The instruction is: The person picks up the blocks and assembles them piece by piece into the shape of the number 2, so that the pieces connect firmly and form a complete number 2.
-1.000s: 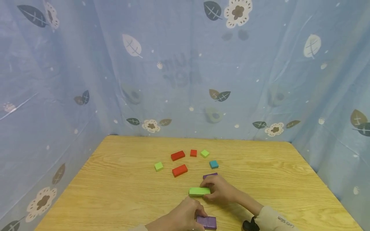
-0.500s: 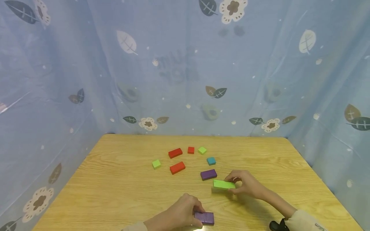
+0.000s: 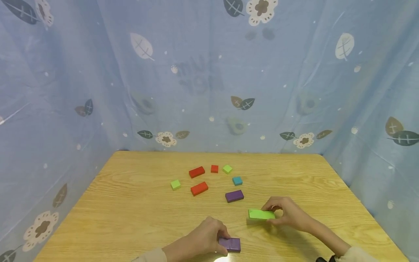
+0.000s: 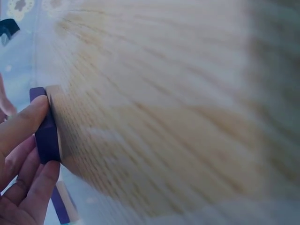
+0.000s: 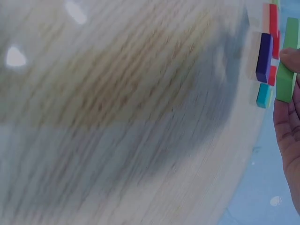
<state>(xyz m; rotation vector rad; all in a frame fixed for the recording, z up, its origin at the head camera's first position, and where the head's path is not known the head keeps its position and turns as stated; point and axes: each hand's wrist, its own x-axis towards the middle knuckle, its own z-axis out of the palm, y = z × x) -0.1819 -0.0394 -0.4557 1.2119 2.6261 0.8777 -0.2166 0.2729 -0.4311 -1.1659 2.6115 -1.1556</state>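
Near the table's front edge, my left hand (image 3: pixel 203 238) pinches a purple rectangular block (image 3: pixel 231 245) by its left end. In the left wrist view, the thumb and fingertips press on this purple block (image 4: pixel 46 133) from opposite sides. To the right and a bit farther off, my right hand (image 3: pixel 290 214) grips the right end of a long bright green block (image 3: pixel 259 214). A shadow shows beneath the green block, which seems slightly raised. The right wrist view shows the thumb across the green block (image 5: pixel 285 82) and fingers behind it.
Farther back lie a second purple block (image 3: pixel 234 196), a small blue block (image 3: pixel 237 181), two long red blocks (image 3: pixel 199 189), a small red block (image 3: pixel 214 169) and two small lime blocks (image 3: pixel 175 185). A patterned blue curtain (image 3: pixel 196 91) surrounds the wooden table (image 3: pixel 131 203).
My right hand has carried the green block rightward, away from the left hand, uncovering the second purple block. The left hand keeps hold of its purple block. The head view has shifted slightly.
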